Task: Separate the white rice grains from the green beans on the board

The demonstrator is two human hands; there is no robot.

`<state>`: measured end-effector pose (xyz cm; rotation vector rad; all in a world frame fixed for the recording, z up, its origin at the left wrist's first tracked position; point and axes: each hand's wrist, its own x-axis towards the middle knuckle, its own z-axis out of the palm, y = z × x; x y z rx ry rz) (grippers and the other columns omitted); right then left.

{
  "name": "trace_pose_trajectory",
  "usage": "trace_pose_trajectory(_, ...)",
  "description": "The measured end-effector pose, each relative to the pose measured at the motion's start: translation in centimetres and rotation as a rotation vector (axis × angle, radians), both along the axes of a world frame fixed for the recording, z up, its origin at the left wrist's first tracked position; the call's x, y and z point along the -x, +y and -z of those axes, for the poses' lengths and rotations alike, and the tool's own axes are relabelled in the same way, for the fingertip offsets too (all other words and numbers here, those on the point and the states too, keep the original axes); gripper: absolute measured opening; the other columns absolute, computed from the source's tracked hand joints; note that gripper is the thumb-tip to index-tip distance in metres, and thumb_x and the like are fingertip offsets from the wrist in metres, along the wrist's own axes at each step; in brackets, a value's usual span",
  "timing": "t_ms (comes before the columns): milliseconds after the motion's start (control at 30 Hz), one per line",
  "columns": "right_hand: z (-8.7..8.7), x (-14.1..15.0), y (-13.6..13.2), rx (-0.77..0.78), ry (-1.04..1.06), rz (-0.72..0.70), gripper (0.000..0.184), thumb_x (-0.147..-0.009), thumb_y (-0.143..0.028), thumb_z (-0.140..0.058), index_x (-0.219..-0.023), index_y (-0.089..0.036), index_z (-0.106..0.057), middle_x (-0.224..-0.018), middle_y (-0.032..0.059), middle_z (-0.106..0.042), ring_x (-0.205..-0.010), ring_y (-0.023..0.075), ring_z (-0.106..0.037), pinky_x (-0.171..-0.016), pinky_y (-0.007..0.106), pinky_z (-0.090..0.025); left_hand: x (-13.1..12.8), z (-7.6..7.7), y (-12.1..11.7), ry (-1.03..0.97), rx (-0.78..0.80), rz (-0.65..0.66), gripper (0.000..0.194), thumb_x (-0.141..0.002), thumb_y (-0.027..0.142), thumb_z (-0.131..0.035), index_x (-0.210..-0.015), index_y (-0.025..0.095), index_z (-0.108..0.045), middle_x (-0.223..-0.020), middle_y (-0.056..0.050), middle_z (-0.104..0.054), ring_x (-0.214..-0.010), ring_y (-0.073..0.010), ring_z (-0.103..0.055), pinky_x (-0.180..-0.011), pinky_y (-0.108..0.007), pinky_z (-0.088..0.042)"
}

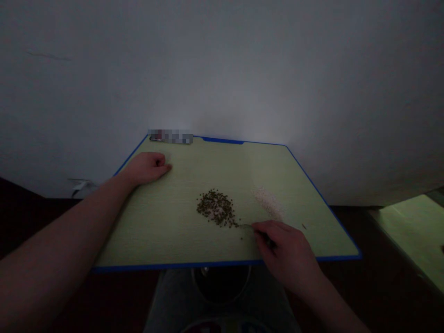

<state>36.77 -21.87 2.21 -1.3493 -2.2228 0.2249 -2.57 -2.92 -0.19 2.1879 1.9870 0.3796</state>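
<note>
My right hand [282, 247] pinches a thin, pale tool [245, 225] whose tip reaches the near right edge of a pile of small, dark greenish-brown beans [215, 206]. Most of the tool is hidden by the fingers, so its kind is unclear. Whitish grains show among the beans. A separate heap of white, rice-like grains [267, 202] lies to the right, just beyond my right hand. My left hand [147, 167] rests on the far left of the board, fingers curled in and thumb along them, with nothing visible inside.
Everything lies on a pale board [166, 231] with a blue rim, against a grey wall [222, 69]. A phone-like object [171, 138], partly blurred, sits at the far left edge. A round dark container [222, 284] is below the near edge, between the legs. A small reddish sliver [304, 226] lies at right.
</note>
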Motion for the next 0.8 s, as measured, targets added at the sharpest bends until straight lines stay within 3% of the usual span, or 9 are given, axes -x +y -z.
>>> trace_pose_trajectory(300,0.2,-2.4,0.5,-0.099,-0.041,0.118,0.027,-0.093,-0.020,-0.051,-0.097,-0.019,-0.078,-0.088,0.0098,-0.083,-0.073,0.0243,-0.079,-0.070,0.037,-0.065,-0.2,-0.3,-0.2,-0.007,-0.005,-0.008,0.035,-0.077,0.055,-0.052,-0.062,0.024,-0.044,-0.056,-0.001,-0.048,-0.060,-0.0181,-0.046,-0.060,-0.032,-0.031)
trace_pose_trajectory(600,0.0,-0.3,-0.1,-0.037,-0.002,0.039,0.029,-0.094,-0.017,-0.050,-0.099,-0.020,-0.078,-0.086,0.0069,-0.082,-0.073,0.0214,-0.078,-0.075,0.034,-0.065,-0.1,-0.1,-0.2,-0.003,-0.013,0.002,0.037,-0.078,0.057,-0.050,-0.062,0.024,-0.041,-0.055,-0.001,-0.046,-0.058,-0.0177,-0.044,-0.059,-0.032,-0.030)
trace_pose_trajectory(800,0.6,-1.1,1.1,-0.054,-0.026,0.099,0.029,-0.093,-0.019,-0.051,-0.100,-0.021,-0.079,-0.089,0.0080,-0.083,-0.075,0.0228,-0.078,-0.074,0.035,-0.065,-0.1,0.0,0.0,-0.001,0.007,-0.024,0.037,-0.078,0.057,-0.050,-0.064,0.024,-0.043,-0.056,-0.001,-0.047,-0.059,-0.0185,-0.046,-0.060,-0.033,-0.032)
